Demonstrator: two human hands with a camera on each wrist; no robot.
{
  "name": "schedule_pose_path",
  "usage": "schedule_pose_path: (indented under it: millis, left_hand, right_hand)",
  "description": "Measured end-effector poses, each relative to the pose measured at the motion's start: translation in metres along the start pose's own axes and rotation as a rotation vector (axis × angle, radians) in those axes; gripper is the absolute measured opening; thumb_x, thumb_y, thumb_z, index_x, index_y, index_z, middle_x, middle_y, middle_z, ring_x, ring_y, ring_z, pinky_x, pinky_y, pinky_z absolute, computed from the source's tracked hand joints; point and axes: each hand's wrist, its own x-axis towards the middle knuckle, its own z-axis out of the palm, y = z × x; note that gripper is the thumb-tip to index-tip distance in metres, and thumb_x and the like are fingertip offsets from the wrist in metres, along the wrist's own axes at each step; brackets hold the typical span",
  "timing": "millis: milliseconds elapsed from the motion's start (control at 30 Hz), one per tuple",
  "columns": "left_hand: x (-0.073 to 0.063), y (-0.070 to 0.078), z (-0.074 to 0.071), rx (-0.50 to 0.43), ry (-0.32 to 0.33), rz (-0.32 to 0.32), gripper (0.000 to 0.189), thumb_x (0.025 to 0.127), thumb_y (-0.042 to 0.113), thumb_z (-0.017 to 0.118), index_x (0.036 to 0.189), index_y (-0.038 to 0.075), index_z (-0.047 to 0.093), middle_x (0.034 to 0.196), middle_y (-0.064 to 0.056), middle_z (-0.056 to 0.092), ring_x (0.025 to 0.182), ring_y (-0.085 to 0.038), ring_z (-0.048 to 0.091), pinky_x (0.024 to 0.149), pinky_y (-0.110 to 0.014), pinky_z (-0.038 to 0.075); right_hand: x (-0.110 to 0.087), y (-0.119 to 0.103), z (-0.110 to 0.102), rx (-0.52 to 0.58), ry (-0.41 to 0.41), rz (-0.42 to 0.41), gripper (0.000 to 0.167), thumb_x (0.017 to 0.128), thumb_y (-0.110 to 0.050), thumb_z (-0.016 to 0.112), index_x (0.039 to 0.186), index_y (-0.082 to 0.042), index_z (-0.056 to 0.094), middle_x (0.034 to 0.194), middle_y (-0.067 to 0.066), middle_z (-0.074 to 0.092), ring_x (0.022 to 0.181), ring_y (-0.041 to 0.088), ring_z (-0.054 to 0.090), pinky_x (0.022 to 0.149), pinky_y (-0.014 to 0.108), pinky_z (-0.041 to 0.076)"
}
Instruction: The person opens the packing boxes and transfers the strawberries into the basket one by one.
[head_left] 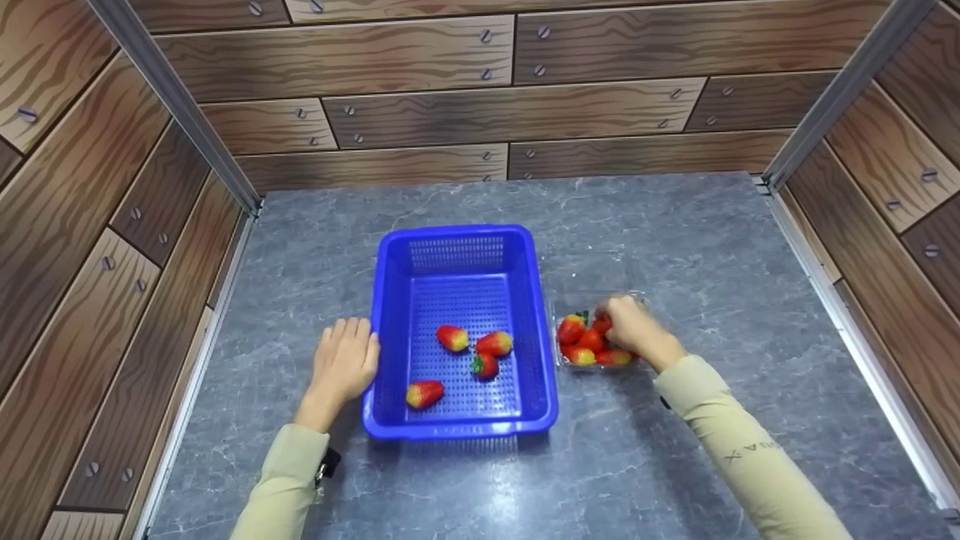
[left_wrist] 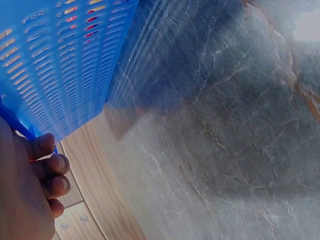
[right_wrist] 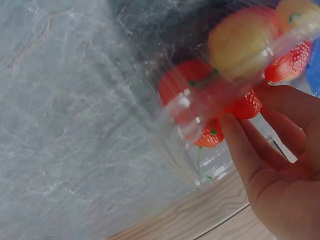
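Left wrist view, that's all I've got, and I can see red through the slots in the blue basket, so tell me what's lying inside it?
Observer: Four strawberries lie in the basket.
Operator: Anything beside it?
Observer: Yes, a clear box of more strawberries, to its right.
Operator: Is anyone working there?
Observer: The right hand is pinching a strawberry in it.
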Motion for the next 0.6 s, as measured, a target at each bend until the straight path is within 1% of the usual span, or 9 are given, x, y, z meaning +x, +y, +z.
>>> schedule_pose_path:
  millis: [100, 267, 400, 500, 600]
  left_hand:
    - [-0.0004, -0.0002, 0.0011, -0.003, 0.005, 0.003, 0.023, 0.097, 0.017, 0.041, 0.087, 0.0, 0.052, 0.083, -0.018, 0.054, 0.079, -0.04, 0.05, 0.071, -0.049, 0.038]
    - [-0.0009, -0.0011, 0.0018, -0.004, -0.012, -0.007, 0.023, 0.098, 0.017, 0.041, 0.089, -0.001, 0.052, 0.084, -0.018, 0.054, 0.08, -0.04, 0.05, 0.072, -0.049, 0.038]
    - [-0.0001, -0.001, 0.0009, -0.002, -0.018, -0.009, 0.023, 0.098, 0.018, 0.041, 0.089, -0.001, 0.052, 0.084, -0.018, 0.054, 0.081, -0.04, 0.05, 0.073, -0.049, 0.038]
    - [0.0003, -0.0011, 0.0004, -0.003, -0.017, -0.011, 0.023, 0.098, 0.018, 0.041, 0.089, -0.001, 0.052, 0.084, -0.019, 0.054, 0.081, -0.041, 0.05, 0.073, -0.049, 0.038]
    - [0.0008, -0.0004, 0.0004, -0.001, -0.013, -0.011, 0.023, 0.098, 0.017, 0.041, 0.088, 0.0, 0.052, 0.083, -0.019, 0.054, 0.081, -0.041, 0.05, 0.073, -0.049, 0.038]
  right_hand:
    - [-0.0006, 0.0015, 0.005, -0.014, 0.0, -0.009, 0.034, 0.063, 0.018, 0.056, 0.09, 0.005, 0.072, 0.086, 0.019, 0.069, 0.078, 0.034, 0.062, 0.07, 0.048, 0.052]
    - [-0.0027, 0.0017, 0.01, -0.041, -0.002, 0.008, 0.032, 0.064, 0.016, 0.058, 0.089, 0.001, 0.071, 0.084, 0.016, 0.067, 0.074, 0.032, 0.059, 0.065, 0.049, 0.05]
    - [-0.0033, 0.0004, 0.0093, -0.055, -0.006, 0.015, 0.031, 0.064, 0.014, 0.06, 0.089, 0.0, 0.071, 0.085, 0.017, 0.067, 0.074, 0.033, 0.059, 0.065, 0.049, 0.05]
    - [-0.0024, -0.0006, 0.007, -0.034, -0.014, 0.017, 0.032, 0.064, 0.014, 0.06, 0.091, 0.002, 0.072, 0.087, 0.018, 0.067, 0.076, 0.033, 0.06, 0.066, 0.048, 0.051]
    - [-0.0019, -0.0011, 0.0028, -0.017, -0.02, 0.011, 0.03, 0.063, 0.014, 0.062, 0.089, 0.003, 0.07, 0.083, 0.016, 0.066, 0.075, 0.032, 0.059, 0.066, 0.046, 0.05]
